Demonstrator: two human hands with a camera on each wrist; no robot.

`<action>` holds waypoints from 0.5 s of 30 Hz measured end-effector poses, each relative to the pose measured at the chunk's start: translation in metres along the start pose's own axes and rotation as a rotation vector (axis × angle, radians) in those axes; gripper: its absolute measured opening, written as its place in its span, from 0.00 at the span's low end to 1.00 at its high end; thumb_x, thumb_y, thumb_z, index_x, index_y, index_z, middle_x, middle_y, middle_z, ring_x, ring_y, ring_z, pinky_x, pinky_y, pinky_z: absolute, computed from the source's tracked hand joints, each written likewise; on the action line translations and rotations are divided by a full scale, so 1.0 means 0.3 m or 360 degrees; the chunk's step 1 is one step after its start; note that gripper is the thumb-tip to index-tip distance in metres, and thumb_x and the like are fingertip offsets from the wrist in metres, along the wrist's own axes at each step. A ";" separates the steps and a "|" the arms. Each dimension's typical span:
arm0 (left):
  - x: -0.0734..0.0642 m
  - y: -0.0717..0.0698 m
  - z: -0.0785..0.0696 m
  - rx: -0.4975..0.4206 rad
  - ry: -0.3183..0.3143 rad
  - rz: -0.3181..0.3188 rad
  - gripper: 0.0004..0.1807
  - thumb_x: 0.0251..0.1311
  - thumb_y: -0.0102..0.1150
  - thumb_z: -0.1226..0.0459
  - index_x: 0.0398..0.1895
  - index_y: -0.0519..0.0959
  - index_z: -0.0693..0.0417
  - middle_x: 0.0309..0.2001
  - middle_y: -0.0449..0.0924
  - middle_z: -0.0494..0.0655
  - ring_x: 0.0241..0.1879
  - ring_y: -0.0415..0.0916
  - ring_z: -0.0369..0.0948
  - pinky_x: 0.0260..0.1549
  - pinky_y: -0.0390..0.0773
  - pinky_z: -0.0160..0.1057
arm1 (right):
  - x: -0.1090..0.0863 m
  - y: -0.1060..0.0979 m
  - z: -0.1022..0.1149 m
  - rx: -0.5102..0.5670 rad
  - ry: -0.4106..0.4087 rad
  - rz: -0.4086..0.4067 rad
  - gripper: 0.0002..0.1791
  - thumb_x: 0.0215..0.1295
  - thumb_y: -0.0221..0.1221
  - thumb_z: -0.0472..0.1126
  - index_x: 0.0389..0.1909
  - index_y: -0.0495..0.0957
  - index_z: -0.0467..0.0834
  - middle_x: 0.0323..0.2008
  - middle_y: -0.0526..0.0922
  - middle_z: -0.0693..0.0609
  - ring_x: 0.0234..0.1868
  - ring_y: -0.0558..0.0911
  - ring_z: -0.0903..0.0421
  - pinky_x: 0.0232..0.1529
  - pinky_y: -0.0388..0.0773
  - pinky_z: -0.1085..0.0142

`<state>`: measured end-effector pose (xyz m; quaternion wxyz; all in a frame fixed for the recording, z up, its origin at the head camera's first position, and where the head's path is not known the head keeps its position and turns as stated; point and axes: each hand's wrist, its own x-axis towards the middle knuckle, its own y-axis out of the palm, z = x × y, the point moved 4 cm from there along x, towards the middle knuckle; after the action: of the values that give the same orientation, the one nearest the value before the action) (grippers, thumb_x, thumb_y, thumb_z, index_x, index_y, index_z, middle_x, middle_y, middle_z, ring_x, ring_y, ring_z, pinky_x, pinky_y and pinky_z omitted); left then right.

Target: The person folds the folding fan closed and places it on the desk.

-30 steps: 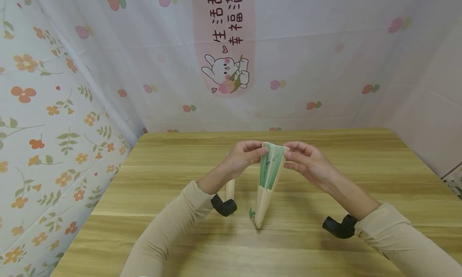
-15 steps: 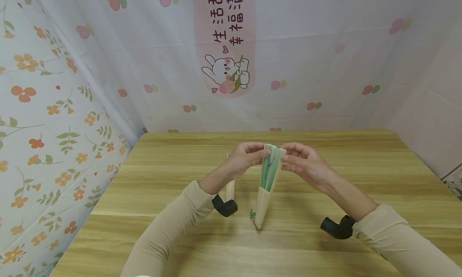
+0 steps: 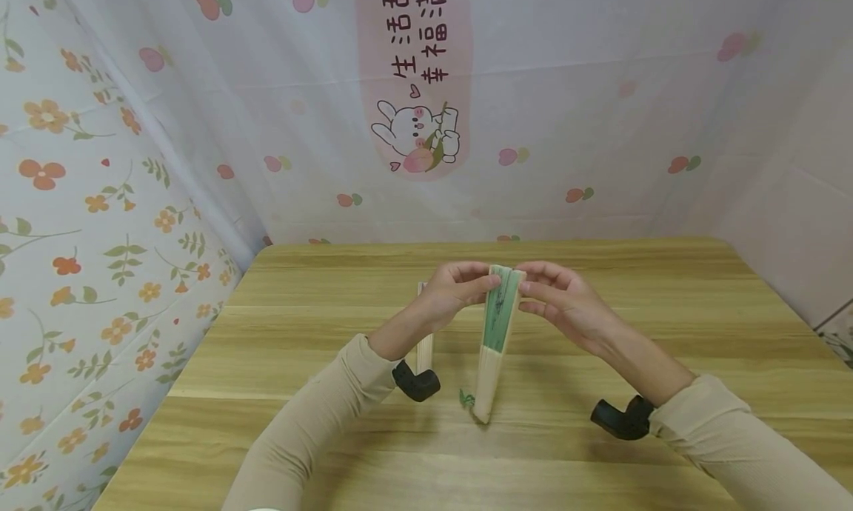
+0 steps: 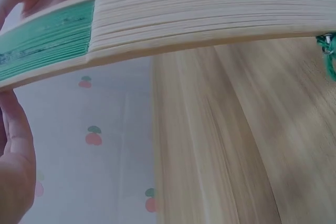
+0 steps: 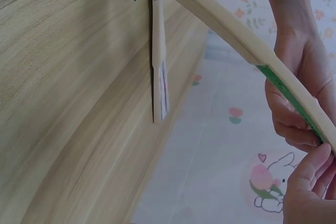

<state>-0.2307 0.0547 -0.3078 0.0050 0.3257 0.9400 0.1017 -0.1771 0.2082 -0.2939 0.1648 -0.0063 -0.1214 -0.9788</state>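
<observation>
A folding fan (image 3: 498,311) with a green printed leaf and pale wooden ribs stands nearly upright between my hands, folded almost shut. Its narrow pivot end points down toward the tabletop, where a green tassel (image 3: 466,399) hangs beside it. My left hand (image 3: 449,292) pinches the upper left edge between thumb and fingers. At the upper right edge, the thumb and fingers of my right hand (image 3: 566,296) hold the outer guard. The left wrist view shows the stacked ribs (image 4: 210,14) lying close together; in the right wrist view the guard (image 5: 220,24) appears edge-on.
A second folded fan (image 3: 425,352) lies on the wooden table (image 3: 533,452) to the left, partly hidden by the left forearm. Black curved pieces (image 3: 416,381) are worn at both wrists. A printed curtain (image 3: 560,126) hangs behind the table.
The fan has narrowed as its folds came together. My right hand has moved slightly left toward the left hand, which has barely moved.
</observation>
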 end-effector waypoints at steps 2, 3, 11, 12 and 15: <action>0.000 0.002 0.000 0.0012 0.0007 -0.0018 0.13 0.59 0.50 0.71 0.44 0.72 0.73 0.33 0.77 0.42 0.36 0.75 0.36 0.45 0.74 0.40 | 0.000 -0.002 0.001 -0.0005 0.0002 -0.0012 0.09 0.63 0.51 0.34 0.44 0.71 0.44 0.38 0.71 0.51 0.38 0.75 0.59 0.43 0.75 0.68; -0.001 0.003 -0.001 0.0019 0.0013 -0.0027 0.12 0.59 0.51 0.71 0.44 0.72 0.73 0.33 0.77 0.42 0.36 0.75 0.37 0.45 0.74 0.40 | 0.000 -0.003 0.001 -0.0007 0.0003 -0.0019 0.09 0.63 0.51 0.34 0.44 0.71 0.44 0.38 0.71 0.51 0.39 0.75 0.59 0.43 0.75 0.68; 0.003 0.008 -0.003 0.0051 0.0034 -0.0061 0.12 0.57 0.53 0.71 0.44 0.73 0.70 0.35 0.77 0.43 0.38 0.75 0.38 0.44 0.74 0.40 | 0.002 -0.010 0.012 -0.0025 0.0009 -0.0055 0.08 0.63 0.51 0.34 0.42 0.73 0.44 0.38 0.73 0.53 0.40 0.74 0.59 0.44 0.74 0.67; 0.004 0.008 -0.004 0.0055 0.0034 -0.0068 0.12 0.57 0.53 0.70 0.43 0.73 0.70 0.35 0.76 0.43 0.38 0.74 0.38 0.44 0.74 0.40 | 0.003 -0.011 0.015 -0.0033 0.0014 -0.0067 0.08 0.63 0.51 0.34 0.42 0.73 0.44 0.38 0.73 0.53 0.40 0.74 0.59 0.44 0.74 0.67; 0.009 0.009 -0.009 0.0060 0.0031 -0.0083 0.12 0.57 0.53 0.71 0.43 0.73 0.70 0.35 0.76 0.43 0.37 0.74 0.38 0.44 0.75 0.40 | 0.006 -0.014 0.021 -0.0070 0.0033 -0.0098 0.08 0.63 0.52 0.35 0.43 0.72 0.44 0.39 0.73 0.52 0.41 0.74 0.59 0.45 0.74 0.67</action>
<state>-0.2312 0.0580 -0.3045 -0.0077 0.3002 0.9499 0.0870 -0.1803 0.2131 -0.2886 0.1357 0.0041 -0.0981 -0.9859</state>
